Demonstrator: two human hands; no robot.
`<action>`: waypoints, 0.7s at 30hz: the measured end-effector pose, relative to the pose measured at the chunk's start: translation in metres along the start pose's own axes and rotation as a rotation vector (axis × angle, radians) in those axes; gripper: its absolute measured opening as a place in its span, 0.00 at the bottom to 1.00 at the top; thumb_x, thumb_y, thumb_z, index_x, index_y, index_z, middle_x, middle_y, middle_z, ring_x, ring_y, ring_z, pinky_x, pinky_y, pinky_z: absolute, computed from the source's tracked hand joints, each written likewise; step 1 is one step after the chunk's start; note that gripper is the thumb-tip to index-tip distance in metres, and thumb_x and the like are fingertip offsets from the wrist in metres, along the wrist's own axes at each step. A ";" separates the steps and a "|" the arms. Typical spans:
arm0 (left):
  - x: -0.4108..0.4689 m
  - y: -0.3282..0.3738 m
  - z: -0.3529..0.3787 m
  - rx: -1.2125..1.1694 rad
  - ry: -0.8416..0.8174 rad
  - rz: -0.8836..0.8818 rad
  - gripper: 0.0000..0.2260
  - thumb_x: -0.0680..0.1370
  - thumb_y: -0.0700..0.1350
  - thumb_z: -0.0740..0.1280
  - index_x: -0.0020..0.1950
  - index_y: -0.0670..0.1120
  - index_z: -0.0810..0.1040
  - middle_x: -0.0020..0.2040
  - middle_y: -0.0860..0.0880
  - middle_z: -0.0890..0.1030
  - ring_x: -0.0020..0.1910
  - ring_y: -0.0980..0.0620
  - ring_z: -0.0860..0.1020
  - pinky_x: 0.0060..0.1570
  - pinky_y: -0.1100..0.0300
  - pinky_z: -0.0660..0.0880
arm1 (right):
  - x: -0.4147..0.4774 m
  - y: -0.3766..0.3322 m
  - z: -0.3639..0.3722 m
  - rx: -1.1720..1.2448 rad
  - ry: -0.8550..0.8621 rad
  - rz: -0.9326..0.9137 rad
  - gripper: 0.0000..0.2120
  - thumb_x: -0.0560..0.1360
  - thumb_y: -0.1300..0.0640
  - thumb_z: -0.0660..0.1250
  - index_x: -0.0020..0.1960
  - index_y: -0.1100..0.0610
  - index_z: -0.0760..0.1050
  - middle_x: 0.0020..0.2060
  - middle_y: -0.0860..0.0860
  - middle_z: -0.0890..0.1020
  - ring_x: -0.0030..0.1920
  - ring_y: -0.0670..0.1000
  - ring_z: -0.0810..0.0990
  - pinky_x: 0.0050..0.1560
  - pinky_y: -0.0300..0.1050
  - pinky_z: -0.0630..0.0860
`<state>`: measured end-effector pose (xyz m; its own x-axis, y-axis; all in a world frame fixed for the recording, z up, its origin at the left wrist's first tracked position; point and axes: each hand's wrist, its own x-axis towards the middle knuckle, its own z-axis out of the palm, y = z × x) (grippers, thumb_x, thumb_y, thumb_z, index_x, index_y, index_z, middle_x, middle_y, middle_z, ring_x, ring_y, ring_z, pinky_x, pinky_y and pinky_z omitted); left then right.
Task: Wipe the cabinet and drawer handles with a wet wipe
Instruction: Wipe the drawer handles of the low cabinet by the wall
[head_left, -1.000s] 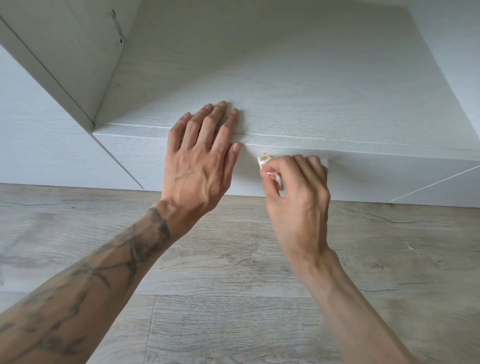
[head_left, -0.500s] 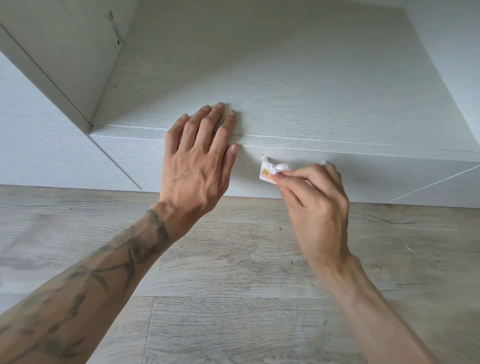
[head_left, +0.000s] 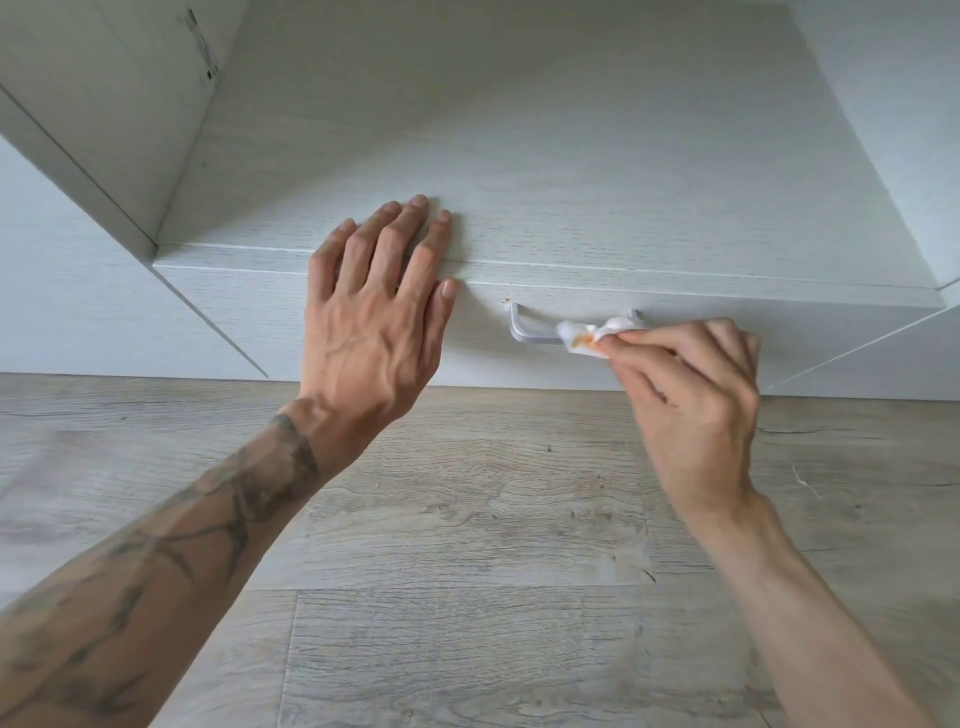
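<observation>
A silver bar handle (head_left: 530, 332) is fixed to the front of a white drawer (head_left: 311, 306). My right hand (head_left: 691, 395) pinches a crumpled white wet wipe (head_left: 592, 335) with an orange stain and holds it against the right part of the handle. The handle's left end is bare; its right end is mostly hidden by the wipe. My left hand (head_left: 374, 312) lies flat with straight fingers over the top edge of the drawer front, left of the handle.
A white wood-grain cabinet shelf (head_left: 519, 156) runs above the drawer, with cabinet walls (head_left: 130, 104) at left and right. Below lies grey wood-look floor (head_left: 467, 519). A small brown speck sits on the drawer front by the handle's left post.
My right hand has slid the wipe rightward along the handle, uncovering the handle's left end. My left hand has stayed in place.
</observation>
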<state>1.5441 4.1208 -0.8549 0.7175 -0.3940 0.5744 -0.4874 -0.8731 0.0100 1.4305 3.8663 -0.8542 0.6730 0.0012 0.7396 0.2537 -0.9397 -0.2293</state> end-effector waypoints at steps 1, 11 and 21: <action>0.000 0.000 0.000 0.002 -0.002 -0.002 0.24 0.89 0.54 0.50 0.82 0.45 0.66 0.80 0.44 0.70 0.78 0.43 0.67 0.77 0.48 0.55 | -0.003 0.006 -0.005 0.027 -0.002 0.055 0.04 0.78 0.62 0.77 0.52 0.60 0.88 0.47 0.52 0.88 0.45 0.56 0.82 0.51 0.46 0.71; -0.001 0.002 0.000 -0.014 0.019 -0.006 0.23 0.89 0.53 0.52 0.82 0.45 0.67 0.79 0.44 0.70 0.77 0.43 0.67 0.76 0.49 0.55 | -0.003 -0.012 0.000 0.583 0.004 0.784 0.11 0.79 0.67 0.73 0.60 0.60 0.80 0.53 0.52 0.88 0.52 0.48 0.89 0.57 0.47 0.83; -0.001 0.002 0.001 -0.021 0.024 -0.010 0.23 0.89 0.53 0.52 0.82 0.45 0.67 0.79 0.44 0.70 0.77 0.43 0.67 0.76 0.48 0.56 | -0.012 -0.033 0.004 0.586 0.134 0.767 0.13 0.76 0.69 0.77 0.58 0.59 0.84 0.54 0.58 0.86 0.54 0.51 0.89 0.57 0.42 0.84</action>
<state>1.5426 4.1195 -0.8564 0.7103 -0.3776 0.5940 -0.4904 -0.8709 0.0327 1.4174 3.8987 -0.8580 0.7243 -0.6133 0.3153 0.1086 -0.3500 -0.9304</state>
